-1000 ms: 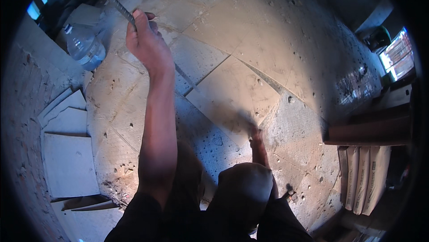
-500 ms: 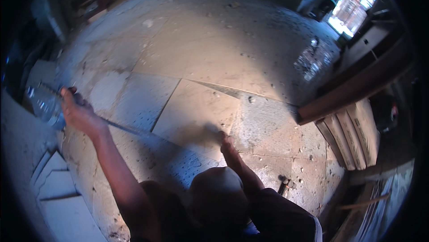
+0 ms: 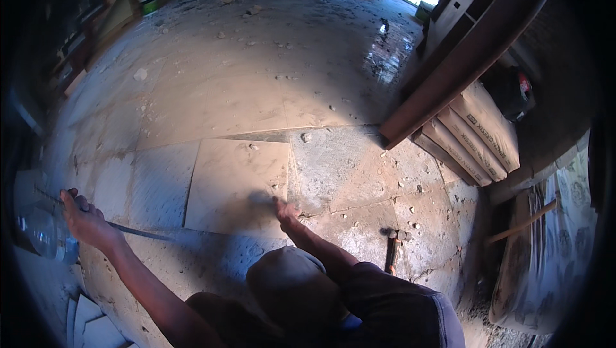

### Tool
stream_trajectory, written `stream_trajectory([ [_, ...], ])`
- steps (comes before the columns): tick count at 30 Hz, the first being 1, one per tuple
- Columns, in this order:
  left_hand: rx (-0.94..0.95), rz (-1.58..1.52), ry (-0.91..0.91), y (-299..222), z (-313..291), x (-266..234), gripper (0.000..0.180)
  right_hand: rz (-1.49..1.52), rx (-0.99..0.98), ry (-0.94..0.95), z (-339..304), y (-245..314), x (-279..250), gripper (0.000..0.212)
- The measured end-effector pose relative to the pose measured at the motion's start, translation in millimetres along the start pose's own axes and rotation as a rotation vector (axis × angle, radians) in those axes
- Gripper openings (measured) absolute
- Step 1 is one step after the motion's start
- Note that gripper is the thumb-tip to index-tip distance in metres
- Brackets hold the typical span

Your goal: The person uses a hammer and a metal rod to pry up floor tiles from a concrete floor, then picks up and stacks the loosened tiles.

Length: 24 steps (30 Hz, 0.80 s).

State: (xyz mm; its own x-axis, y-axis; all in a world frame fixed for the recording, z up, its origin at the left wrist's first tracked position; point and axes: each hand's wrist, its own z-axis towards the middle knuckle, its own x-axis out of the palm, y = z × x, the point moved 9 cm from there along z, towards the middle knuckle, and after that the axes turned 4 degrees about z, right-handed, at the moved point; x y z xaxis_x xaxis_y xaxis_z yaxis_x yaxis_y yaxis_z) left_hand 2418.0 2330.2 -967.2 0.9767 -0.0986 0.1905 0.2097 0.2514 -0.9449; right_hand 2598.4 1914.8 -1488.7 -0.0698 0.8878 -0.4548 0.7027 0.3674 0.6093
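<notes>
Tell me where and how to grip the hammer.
Probably best take the hammer by its handle, right hand coming from above on the near side: it lies on the floor with the handle toward the person, head pointing away.

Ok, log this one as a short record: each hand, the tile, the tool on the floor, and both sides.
Left hand: gripping a long thin rod
Right hand: at the right edge of the square tile; firm contact unclear
Square tile: pale, flat, small debris on top
Floor tool: hammer, right of the right hand
Left side: large clear plastic bottle, pale tile pieces
Right side: brown sacks
</notes>
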Motion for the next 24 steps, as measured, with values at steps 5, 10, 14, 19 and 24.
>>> stream_trajectory([
  [5, -0.061, 0.016, 0.174, 33.9, 17.1, 8.3, 0.035, -0.001, 0.014, 0.055, -42.8, 11.4, 9.0, 0.091],
  [10, 0.154, 0.256, 0.341, 110.1, 35.4, 39.1, 0.032, 0.003, 0.069, -0.001, -61.5, 26.6, -4.4, 0.085],
  [14, 0.131, 0.886, 0.631, 242.0, -13.1, 70.0, 0.053, 0.022, 0.136, 0.073, -55.2, 14.1, -19.6, 0.086],
  [19, -0.197, 1.276, 0.875, 455.3, -13.8, -24.5, 0.042, 0.055, 0.083, 0.124, -70.8, 50.1, -10.2, 0.084],
  [24, -0.765, 1.278, 0.958, 483.1, -117.5, -44.6, 0.038, 0.096, 0.224, 0.085, -48.3, -21.5, -45.7, 0.085],
])
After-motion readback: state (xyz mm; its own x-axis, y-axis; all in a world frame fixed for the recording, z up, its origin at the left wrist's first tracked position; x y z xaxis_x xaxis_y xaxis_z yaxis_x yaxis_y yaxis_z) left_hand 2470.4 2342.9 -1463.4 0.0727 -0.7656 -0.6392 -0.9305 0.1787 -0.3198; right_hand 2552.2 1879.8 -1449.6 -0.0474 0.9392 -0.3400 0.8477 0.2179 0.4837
